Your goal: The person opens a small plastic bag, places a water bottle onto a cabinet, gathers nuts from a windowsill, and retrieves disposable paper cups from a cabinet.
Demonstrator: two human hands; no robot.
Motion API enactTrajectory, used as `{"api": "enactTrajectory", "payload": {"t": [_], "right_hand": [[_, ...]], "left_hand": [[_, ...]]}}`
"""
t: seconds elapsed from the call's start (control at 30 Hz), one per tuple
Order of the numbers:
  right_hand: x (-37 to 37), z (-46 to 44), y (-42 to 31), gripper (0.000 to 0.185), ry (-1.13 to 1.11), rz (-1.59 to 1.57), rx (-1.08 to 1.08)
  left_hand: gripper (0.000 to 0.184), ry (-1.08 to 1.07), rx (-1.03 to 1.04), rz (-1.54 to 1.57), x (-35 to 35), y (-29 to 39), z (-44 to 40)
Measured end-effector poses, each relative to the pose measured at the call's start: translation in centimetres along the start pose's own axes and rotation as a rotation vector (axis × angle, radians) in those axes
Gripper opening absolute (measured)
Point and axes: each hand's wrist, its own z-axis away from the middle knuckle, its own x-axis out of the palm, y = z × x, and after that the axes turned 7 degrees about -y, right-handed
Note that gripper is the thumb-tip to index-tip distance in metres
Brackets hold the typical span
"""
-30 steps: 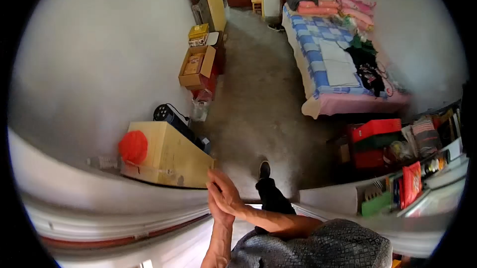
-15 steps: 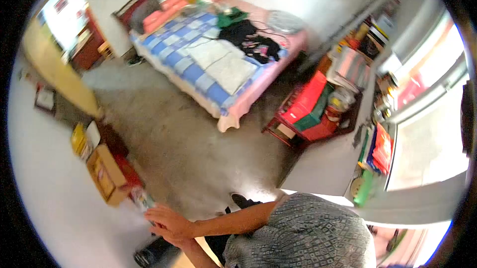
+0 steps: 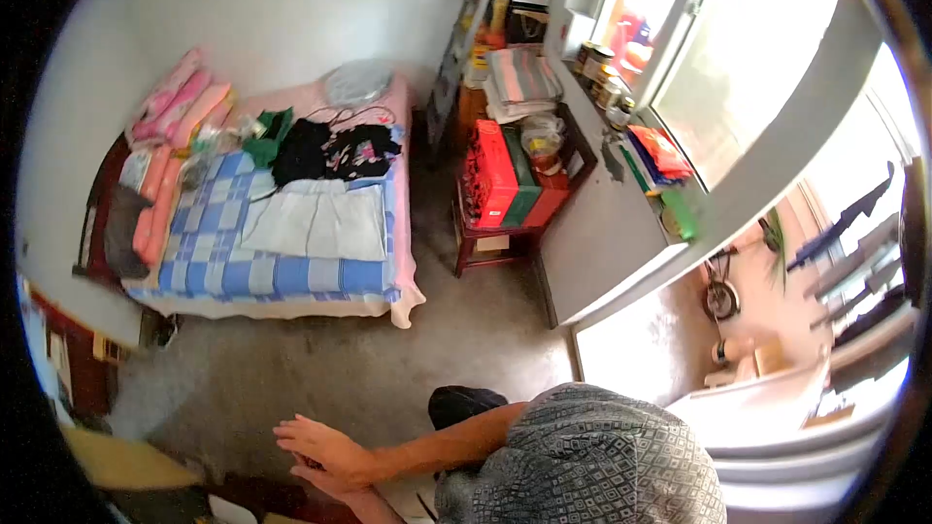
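Note:
My right hand [image 3: 330,451] reaches in from the patterned grey sleeve [image 3: 582,446] with its fingers stretched out, lying over my left hand [image 3: 335,482]. The left hand is mostly covered, with only part of its fingers and wrist showing below. A small dark reddish patch shows between the two hands, too small to make out. Both hands are above the floor near the lower left. Beyond them stands a bed with a blue and white checked sheet [image 3: 233,276]. On it lie a flat pale garment [image 3: 325,223] and a black garment [image 3: 303,160].
Right of the bed, a dark red wooden stand [image 3: 471,247] bears a red box [image 3: 497,174] and a folded striped cloth [image 3: 524,74]. Jars [image 3: 604,87] line the windowsill. A doorway [image 3: 631,349] opens at right. A yellowish door [image 3: 126,458] is at lower left.
My view has turned right, so the bed sits further left and the doorway shows. The cardboard box at left has gone from sight. My hands stay together.

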Motion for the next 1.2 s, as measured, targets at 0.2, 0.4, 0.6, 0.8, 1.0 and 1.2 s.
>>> {"api": "enactTrajectory", "payload": {"t": [0.2,0.4,0.6,0.8,1.0,1.2], "right_hand": [[2.1,-8.8,3.7,0.042,0.205,0.189,0.054],[8.8,-17.8,8.8,0.044,0.167,-0.041,0.138],[13.5,-26.0,9.5,0.047,-0.062,-0.128,0.218],[15.5,-33.1,14.0,0.049,0.034,-0.325,0.290],[18.3,-40.6,15.5,0.059,0.226,-0.642,0.399],[22.9,-46.9,14.5,0.057,0.332,-0.916,0.292]], "left_hand": [[0.041,-0.189,-0.039,-0.018,-1.4,1.5,-9.6],[0.039,-0.137,0.025,-0.137,-4.2,3.4,-18.9],[0.038,-0.041,0.074,-0.270,-4.3,5.7,-28.2],[0.037,-0.182,0.070,-0.306,-2.8,5.9,-36.6],[0.036,-0.333,0.107,-0.287,-4.7,8.9,-43.9],[0.035,-0.374,0.134,-0.283,-9.3,12.3,-50.7]]}}
